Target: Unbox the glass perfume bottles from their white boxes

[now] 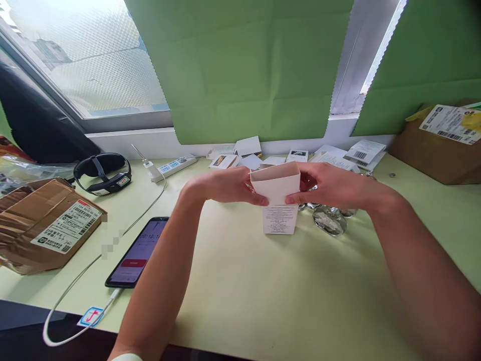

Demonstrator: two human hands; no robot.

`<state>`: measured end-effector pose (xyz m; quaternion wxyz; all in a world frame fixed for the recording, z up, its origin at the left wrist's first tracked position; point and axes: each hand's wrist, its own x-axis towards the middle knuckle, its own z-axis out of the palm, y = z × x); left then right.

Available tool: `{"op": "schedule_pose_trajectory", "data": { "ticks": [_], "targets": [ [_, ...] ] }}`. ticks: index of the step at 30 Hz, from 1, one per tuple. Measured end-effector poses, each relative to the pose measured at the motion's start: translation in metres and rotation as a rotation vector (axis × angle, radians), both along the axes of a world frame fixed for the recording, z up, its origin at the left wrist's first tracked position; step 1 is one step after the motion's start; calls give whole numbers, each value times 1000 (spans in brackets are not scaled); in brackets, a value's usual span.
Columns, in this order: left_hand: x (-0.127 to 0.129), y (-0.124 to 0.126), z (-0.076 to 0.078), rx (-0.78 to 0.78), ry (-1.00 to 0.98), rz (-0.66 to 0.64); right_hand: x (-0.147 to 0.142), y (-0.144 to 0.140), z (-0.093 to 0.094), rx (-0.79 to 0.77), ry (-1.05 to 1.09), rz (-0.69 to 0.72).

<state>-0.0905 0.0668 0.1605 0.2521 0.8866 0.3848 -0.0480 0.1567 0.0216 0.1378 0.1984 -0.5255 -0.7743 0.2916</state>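
Two hands on one small white carton (278, 200): left hand (229, 184) and right hand (326, 186) pinch its sides, upright on the pale green desk (263, 291). Top open, flaps unclosed, interior unseen; boxing looks barely begun. Glass bottles (328, 219) lie just right, unpacked. Phone (137, 252) left; loose cartons (248, 153) behind.

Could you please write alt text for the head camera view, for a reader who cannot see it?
Two bare hands, left hand and right hand, grip an open-topped small white cardboard box standing on a pale green table. Clear glass bottles lie just behind it, and a black smartphone on a white cable lies to the left.
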Motion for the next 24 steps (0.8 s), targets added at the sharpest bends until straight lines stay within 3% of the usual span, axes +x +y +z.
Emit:
{"op": "schedule_pose_trajectory", "data": {
  "ticks": [12, 24],
  "targets": [
    [2, -2, 2, -42, -10, -7, 4, -2, 5, -87, 64, 85],
    [1, -1, 3, -39, 33, 22, 7, -8, 10, -121, 26, 51]
  ]
}}
